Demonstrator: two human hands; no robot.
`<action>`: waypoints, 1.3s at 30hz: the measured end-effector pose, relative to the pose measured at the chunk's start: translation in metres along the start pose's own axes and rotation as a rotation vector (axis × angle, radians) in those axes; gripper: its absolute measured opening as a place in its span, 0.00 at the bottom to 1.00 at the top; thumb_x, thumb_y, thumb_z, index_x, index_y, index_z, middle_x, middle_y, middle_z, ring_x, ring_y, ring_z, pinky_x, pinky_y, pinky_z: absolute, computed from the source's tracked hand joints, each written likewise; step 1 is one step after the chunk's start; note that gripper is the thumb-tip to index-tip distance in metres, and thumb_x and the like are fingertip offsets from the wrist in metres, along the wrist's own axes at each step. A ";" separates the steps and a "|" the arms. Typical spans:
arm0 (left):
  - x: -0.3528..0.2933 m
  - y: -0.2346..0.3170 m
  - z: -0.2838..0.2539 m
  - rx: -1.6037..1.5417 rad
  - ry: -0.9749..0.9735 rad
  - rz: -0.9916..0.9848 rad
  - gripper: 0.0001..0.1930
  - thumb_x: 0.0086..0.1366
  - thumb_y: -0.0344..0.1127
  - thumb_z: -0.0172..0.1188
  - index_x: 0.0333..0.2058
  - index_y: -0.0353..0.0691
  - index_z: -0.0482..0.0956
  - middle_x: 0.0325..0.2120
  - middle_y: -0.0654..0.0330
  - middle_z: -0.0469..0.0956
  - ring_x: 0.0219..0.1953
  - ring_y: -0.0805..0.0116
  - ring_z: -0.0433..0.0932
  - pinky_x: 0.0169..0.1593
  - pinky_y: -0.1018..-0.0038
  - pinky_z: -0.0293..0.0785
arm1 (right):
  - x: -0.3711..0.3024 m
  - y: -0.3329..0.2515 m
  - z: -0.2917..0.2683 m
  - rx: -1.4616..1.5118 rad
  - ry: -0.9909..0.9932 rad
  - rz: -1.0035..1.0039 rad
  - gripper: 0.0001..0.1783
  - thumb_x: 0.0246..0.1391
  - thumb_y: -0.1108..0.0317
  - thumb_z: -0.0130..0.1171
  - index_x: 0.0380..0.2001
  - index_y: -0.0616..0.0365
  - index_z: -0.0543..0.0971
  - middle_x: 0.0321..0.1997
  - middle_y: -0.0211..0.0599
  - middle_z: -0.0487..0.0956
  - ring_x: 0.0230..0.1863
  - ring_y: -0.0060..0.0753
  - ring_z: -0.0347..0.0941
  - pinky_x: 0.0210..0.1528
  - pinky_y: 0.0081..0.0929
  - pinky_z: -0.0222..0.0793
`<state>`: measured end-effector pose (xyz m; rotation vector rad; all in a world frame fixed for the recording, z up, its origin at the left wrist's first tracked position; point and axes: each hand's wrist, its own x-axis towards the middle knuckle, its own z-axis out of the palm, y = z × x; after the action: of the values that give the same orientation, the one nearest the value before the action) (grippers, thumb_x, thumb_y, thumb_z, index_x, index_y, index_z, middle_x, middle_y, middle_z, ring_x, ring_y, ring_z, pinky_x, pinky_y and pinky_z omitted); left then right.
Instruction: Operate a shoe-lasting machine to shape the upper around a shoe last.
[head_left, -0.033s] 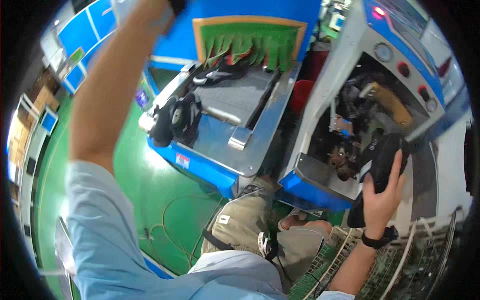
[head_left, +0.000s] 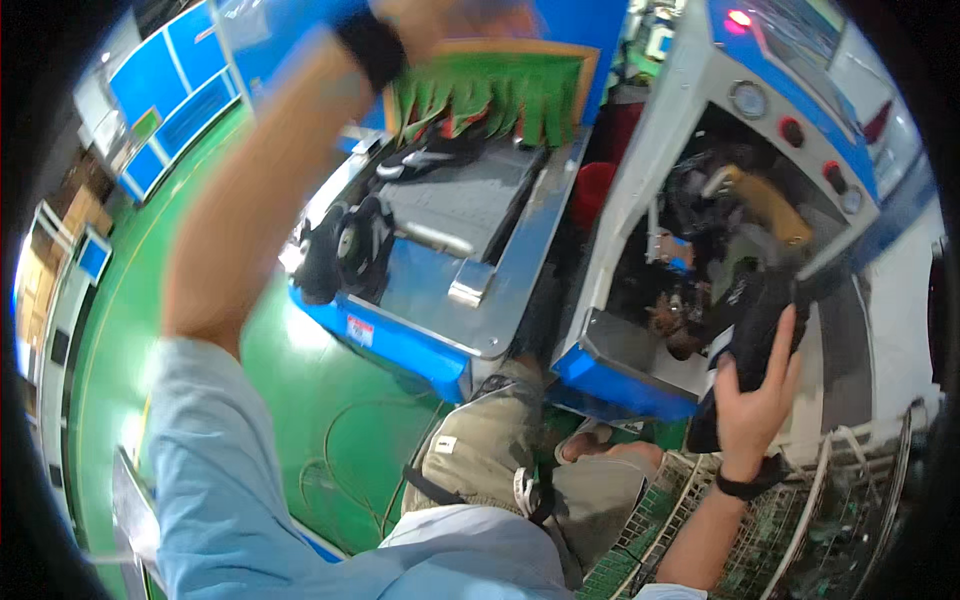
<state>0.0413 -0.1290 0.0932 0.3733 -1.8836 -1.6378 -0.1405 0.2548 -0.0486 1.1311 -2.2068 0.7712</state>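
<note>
My right hand (head_left: pixel 755 415) grips a black shoe (head_left: pixel 762 335) from its near side, thumb and fingers pressed around it, in front of the machine opening at the right. High at the top edge, my left hand (head_left: pixel 465 18) is raised and smeared by motion; its fingers cannot be made out. Below and beyond it, a black shoe with a white mark (head_left: pixel 430 160) lies on the conveyor by the green strip curtain (head_left: pixel 490 95). A pair of black shoes (head_left: pixel 345 250) rests at the left corner of the conveyor's metal top (head_left: pixel 420 290).
The grey machine (head_left: pixel 610 230) at right carries a gauge (head_left: pixel 748 98), red knobs and a lit red lamp (head_left: pixel 738 20). Inside its opening hangs a tan part (head_left: pixel 765 205). A wire basket (head_left: pixel 800 520) stands close to my right forearm. A cable (head_left: pixel 330 480) loops over the green floor.
My raised left arm has swung to the right, bringing the wrist with its black band and part of the hand into view. The right hand keeps its grip on the shoe.
</note>
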 end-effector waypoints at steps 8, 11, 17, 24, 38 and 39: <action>-0.173 -0.150 0.198 -0.904 -0.634 -0.799 0.52 0.63 0.79 0.37 0.72 0.42 0.46 0.62 0.38 0.66 0.64 0.48 0.67 0.65 0.52 0.64 | -0.100 -0.034 -0.058 -0.016 -0.380 -0.253 0.39 0.40 0.63 0.73 0.56 0.59 0.69 0.60 0.68 0.67 0.53 0.72 0.71 0.53 0.55 0.72; -0.215 -0.189 0.229 -1.060 -0.488 -0.853 0.34 0.67 0.57 0.60 0.62 0.36 0.67 0.56 0.57 0.75 0.57 0.65 0.75 0.62 0.67 0.70 | -0.096 -0.046 -0.067 -0.123 -0.271 -0.609 0.34 0.59 0.64 0.62 0.66 0.62 0.66 0.60 0.58 0.72 0.53 0.53 0.75 0.54 0.42 0.73; -0.241 -0.200 0.192 -0.233 -0.588 -0.732 0.26 0.55 0.38 0.71 0.50 0.33 0.77 0.46 0.56 0.80 0.48 0.67 0.79 0.55 0.70 0.72 | -0.058 -0.001 -0.015 1.480 -0.364 0.934 0.45 0.69 0.63 0.51 0.73 0.61 0.33 0.67 0.60 0.62 0.61 0.59 0.71 0.63 0.52 0.70; -0.257 -0.188 0.168 -0.192 -0.682 -0.607 0.24 0.54 0.22 0.66 0.52 0.32 0.77 0.45 0.54 0.80 0.45 0.62 0.79 0.50 0.68 0.76 | 0.025 -0.017 0.016 1.851 -0.056 1.050 0.26 0.54 0.74 0.62 0.56 0.61 0.67 0.45 0.43 0.78 0.36 0.43 0.80 0.37 0.38 0.81; -0.249 -0.207 0.203 0.230 -0.950 -0.517 0.27 0.55 0.44 0.75 0.49 0.33 0.80 0.39 0.56 0.83 0.41 0.65 0.79 0.49 0.69 0.75 | -0.299 -0.126 -0.320 -0.233 0.532 1.132 0.45 0.42 0.76 0.70 0.66 0.68 0.65 0.62 0.51 0.75 0.62 0.31 0.71 0.63 0.27 0.65; -0.245 -0.229 0.202 0.254 -1.013 -0.461 0.28 0.55 0.44 0.75 0.50 0.31 0.79 0.40 0.55 0.83 0.42 0.66 0.78 0.51 0.69 0.74 | -0.308 -0.143 -0.334 -0.316 0.644 1.210 0.44 0.43 0.76 0.68 0.66 0.69 0.65 0.58 0.50 0.78 0.57 0.31 0.74 0.60 0.27 0.68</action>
<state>0.0689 0.1278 -0.2013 0.0515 -2.9351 -2.1185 0.2012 0.5811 0.0077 -0.6720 -2.1234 0.9665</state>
